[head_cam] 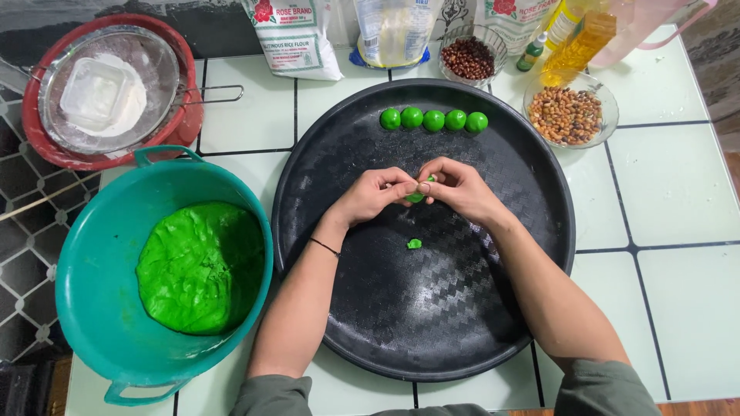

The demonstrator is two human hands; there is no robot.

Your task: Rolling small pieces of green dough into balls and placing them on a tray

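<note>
My left hand (374, 194) and my right hand (461, 187) meet over the middle of a round black tray (432, 339). Together they pinch a small piece of green dough (417, 196), mostly hidden by my fingers. A tiny green dough scrap (415, 244) lies on the tray just below my hands. Several green dough balls (434, 120) sit in a row near the tray's far rim. A teal bowl (92, 308) at the left holds a large lump of green dough (202, 266).
A red basin with a metal sieve (108, 85) of white flour stands at the far left. Flour bags (297, 35), a glass bowl of red beans (470, 58), a glass bowl of peanuts (566, 114) and an oil bottle (578, 38) line the back. White tiled counter (678, 192) surrounds the tray.
</note>
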